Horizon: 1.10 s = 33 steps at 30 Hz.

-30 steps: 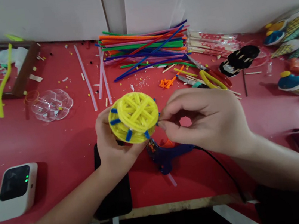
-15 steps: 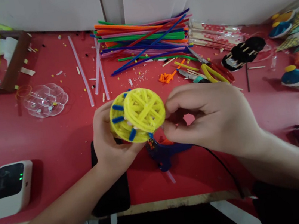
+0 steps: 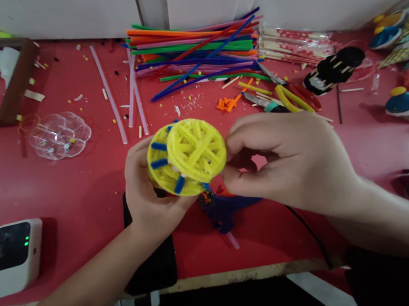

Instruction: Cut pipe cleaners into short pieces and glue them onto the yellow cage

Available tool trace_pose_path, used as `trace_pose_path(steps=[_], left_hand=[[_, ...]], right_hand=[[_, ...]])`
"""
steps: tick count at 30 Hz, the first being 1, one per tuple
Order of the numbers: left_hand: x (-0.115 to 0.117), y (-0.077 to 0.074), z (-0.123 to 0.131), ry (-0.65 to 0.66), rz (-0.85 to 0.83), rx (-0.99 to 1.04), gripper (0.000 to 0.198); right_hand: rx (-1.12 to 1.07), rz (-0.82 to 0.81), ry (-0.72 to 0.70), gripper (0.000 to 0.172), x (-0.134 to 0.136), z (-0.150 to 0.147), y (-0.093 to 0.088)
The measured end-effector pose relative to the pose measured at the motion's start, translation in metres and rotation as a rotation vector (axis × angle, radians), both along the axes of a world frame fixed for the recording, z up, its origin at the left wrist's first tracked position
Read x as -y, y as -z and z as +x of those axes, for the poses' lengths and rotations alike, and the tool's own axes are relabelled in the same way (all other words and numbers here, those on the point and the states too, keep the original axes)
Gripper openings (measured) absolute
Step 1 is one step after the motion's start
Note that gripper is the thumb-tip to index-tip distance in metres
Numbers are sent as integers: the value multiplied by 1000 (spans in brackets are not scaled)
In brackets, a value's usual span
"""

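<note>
Yellow pipe-cleaner wheel stack point(image 3: 196, 149) is up off the red tabletop point(image 3: 90, 192), held roughly mid-view, smaller disc facing the camera and the wider one peeking out behind. Left hand point(image 3: 149, 198) is curled around the left side and underside of it, so that's the holding hand. Right hand point(image 3: 291, 162) is in a narrow pinch right at the right edge, thumb and index close together, but the tips are partly hidden and honestly I can't tell if there's anything between them.

Tips for this kind of close-up rim work, imo: keep the left grip cupped rather than squeezed, since fuzzy wire coils probably squash out of round pretty easily. Brace the wider disc from behind so fingertip pressure doesn't tilt it. Go easy around the blue stubs point(image 3: 159, 164) too; I'd check they sit evenly spaced and point outward. Also, watch the glue gun point(image 3: 218, 215) lying just below the hands: no idea if it's hot, but I'd keep fingers and fuzz away from the nozzle.
</note>
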<state>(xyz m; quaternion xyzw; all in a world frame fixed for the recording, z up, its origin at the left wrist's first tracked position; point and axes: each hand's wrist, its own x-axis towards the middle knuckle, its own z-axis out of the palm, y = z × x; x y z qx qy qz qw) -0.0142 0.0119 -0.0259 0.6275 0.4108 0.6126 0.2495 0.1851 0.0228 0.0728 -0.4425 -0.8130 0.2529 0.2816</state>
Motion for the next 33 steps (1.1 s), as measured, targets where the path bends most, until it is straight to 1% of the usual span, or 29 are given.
trace_pose_path(steps=[2, 8, 11, 13, 14, 16, 18, 20, 21, 23, 24, 25, 26, 28, 29, 31, 33], left_hand=[[0, 0, 0, 0, 12, -17, 83], [0, 3, -4, 5, 121, -110, 85], [3, 7, -3, -27, 79, -79, 88], [5, 10, 0, -73, -16, -2, 86], [5, 10, 1, -77, -68, 65, 83], [4, 8, 5, 1, -180, 255, 72], [0, 2, 7, 125, -292, 473, 61], [-4, -6, 8, 188, -398, 645, 50], [-5, -11, 8, 204, -436, 711, 42], [-8, -17, 6, 238, -534, 803, 23], [-9, -19, 4, 256, -574, 835, 19], [-9, -21, 3, 273, -596, 862, 20], [-10, -21, 1, 287, -601, 886, 25], [-10, -21, -1, 311, -586, 921, 35], [-10, -21, -1, 322, -574, 929, 38], [-10, -20, -1, 342, -568, 897, 38], [-10, -16, 0, 331, -533, 803, 37]], right_hand=[[-9, -1, 0, 21, 1, -1, 0], [-40, 23, -9, 22, 1, -2, 1], [-115, -44, -26, 22, 2, 0, -2], [-189, -115, -11, 17, 2, 3, -6], [-219, -136, 10, 15, 1, 5, -8], [-256, -141, 51, 19, -1, 10, -10], [-266, -156, 34, 25, -4, 16, -10], [-169, -193, -85, 29, -7, 21, -8], [-64, -197, -174, 32, -7, 23, -7], [224, -150, -329, 34, -5, 25, -1], [364, -103, -379, 28, -3, 26, 2], [480, -52, -399, 19, 1, 27, 7], [566, -7, -406, 13, 5, 27, 12], [700, 42, -380, 30, 15, 27, 23], [745, 47, -377, 32, 20, 27, 29], [769, 52, -387, 33, 31, 28, 41], [737, 105, -401, 44, 40, 30, 51]])
